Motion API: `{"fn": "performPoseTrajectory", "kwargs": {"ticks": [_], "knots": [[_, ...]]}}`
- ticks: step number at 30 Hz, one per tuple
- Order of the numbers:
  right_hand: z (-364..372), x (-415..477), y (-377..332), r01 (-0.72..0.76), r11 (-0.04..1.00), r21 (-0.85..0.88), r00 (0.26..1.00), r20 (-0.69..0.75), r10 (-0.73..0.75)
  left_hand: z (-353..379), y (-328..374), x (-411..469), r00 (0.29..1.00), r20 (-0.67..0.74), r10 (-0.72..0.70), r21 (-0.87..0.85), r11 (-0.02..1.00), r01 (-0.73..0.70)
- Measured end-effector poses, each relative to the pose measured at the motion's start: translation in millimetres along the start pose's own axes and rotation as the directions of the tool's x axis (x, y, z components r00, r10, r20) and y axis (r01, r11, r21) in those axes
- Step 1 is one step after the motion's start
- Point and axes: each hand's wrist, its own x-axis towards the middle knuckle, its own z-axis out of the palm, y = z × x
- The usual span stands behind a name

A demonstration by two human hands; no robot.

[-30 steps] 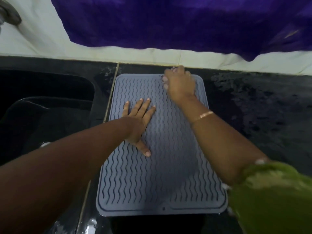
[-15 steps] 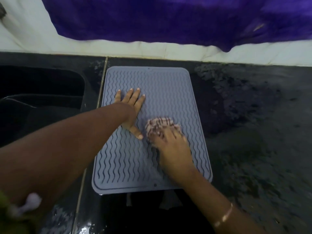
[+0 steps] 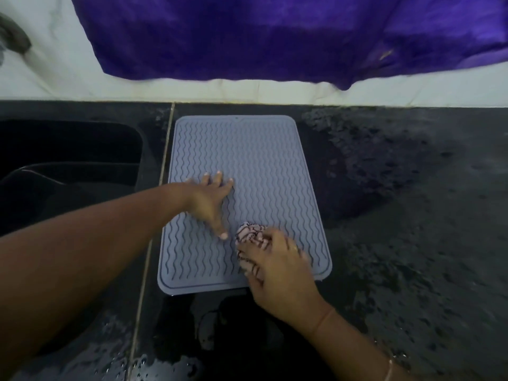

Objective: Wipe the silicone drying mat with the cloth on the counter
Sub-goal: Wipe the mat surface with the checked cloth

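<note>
A grey silicone drying mat [image 3: 255, 160] with wavy ridges lies flat on the black counter [image 3: 398, 215]. My left hand [image 3: 210, 202] rests flat on the mat's left middle, fingers spread and straight. My right hand [image 3: 277, 268] grips a bunched pink patterned cloth [image 3: 248, 235] and presses it onto the mat near its front right part. Most of the cloth is hidden under my fingers.
A dark sink [image 3: 66, 160] sits left of the mat, past a thin seam in the counter. A purple fabric [image 3: 275, 37] hangs over the white wall at the back. Water drops lie on the counter's front edge.
My right hand has dragged the cloth from the mat's far edge down to its near right part. My left hand has stayed flat on the mat.
</note>
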Motion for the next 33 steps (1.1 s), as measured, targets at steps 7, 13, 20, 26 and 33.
{"fn": "performPoseTrajectory", "kwargs": {"ticks": [7,13,20,26,33], "knots": [[9.5,73.1,24.8,0.016,0.99,-0.139,0.988,-0.149,-0.037,20.1,14.8,7.1,0.994,0.039,-0.1,-0.02,0.995,0.101],[-2.6,140.1,48.7,-0.05,0.998,-0.034,0.995,-0.086,0.047,9.5,22.3,8.0,0.976,0.14,-0.164,0.008,0.986,0.165],[5.5,19.4,34.5,0.087,0.996,0.034,0.996,0.013,-0.087,7.3,28.4,5.3,0.97,0.161,-0.183,-0.01,0.982,0.187],[9.2,52.1,31.4,0.004,0.999,-0.033,0.994,-0.105,-0.008,12.0,28.2,4.2,0.976,0.132,-0.174,-0.025,0.984,0.179],[6.5,102.8,25.2,-0.119,0.993,-0.01,0.984,-0.136,0.116,13.6,24.4,6.0,0.979,0.122,-0.162,-0.046,0.985,0.169]]}}
